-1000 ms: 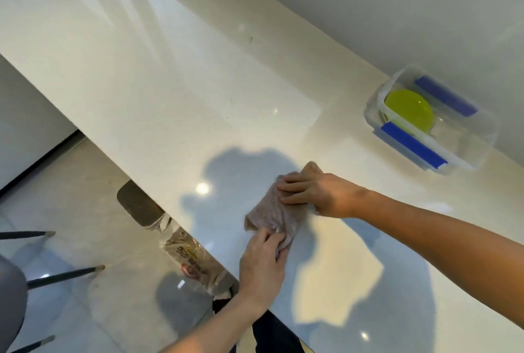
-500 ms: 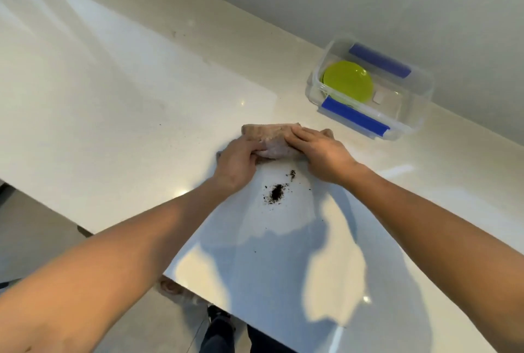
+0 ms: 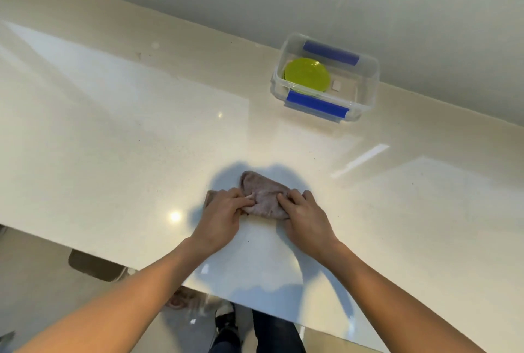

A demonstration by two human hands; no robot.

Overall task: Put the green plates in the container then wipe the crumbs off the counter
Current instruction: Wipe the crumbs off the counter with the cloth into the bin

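The cloth (image 3: 265, 199) is judged soft, light and limp — it bunches readily, so it is best held at its two ends and pressed flat rather than pinched at one corner. It lies crumpled on the surface (image 3: 119, 131), between the two grips. The left hand (image 3: 219, 218) is clamped on the cloth's left end, its fingers curled into the folds; the right hand (image 3: 304, 215) is laid on the right end with fingers bent over the fabric, gripping it. Both forearms are stretched forward and converge on the cloth, wrists low and palms down. The green plates (image 3: 307, 76) are seen stacked inside the clear container (image 3: 368, 88) — well beyond the grips, up to their right.
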